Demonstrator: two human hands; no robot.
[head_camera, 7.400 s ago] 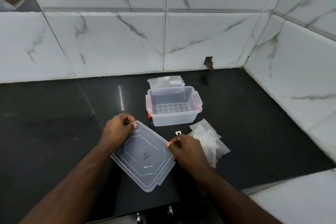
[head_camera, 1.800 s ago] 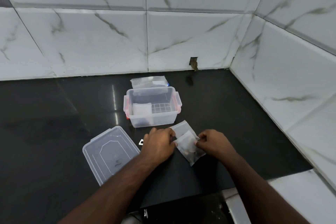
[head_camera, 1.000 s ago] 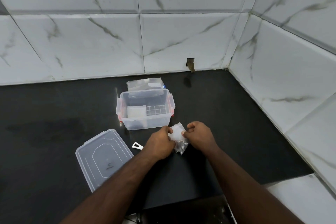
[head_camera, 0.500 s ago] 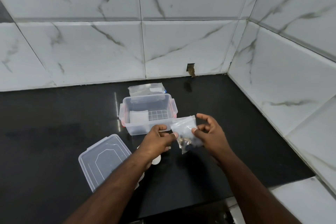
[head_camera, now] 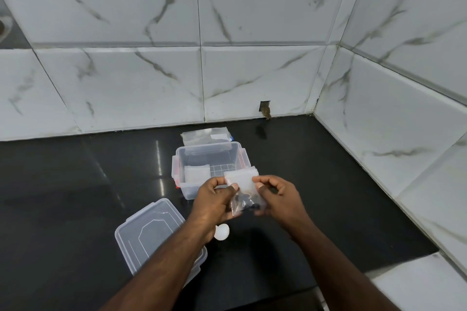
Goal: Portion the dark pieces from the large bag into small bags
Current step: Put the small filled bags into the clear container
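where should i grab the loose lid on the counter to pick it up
Take the clear lid by its raised rim at the far-left corner, coming from the left with the left hand. It lies flat, and the left forearm covers its near-right part.

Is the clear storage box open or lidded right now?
Open. The storage box has no cover; its lid lies flat on the counter beside it.

White grey-veined wall tiles (head_camera: 126,78), black countertop (head_camera: 63,184).
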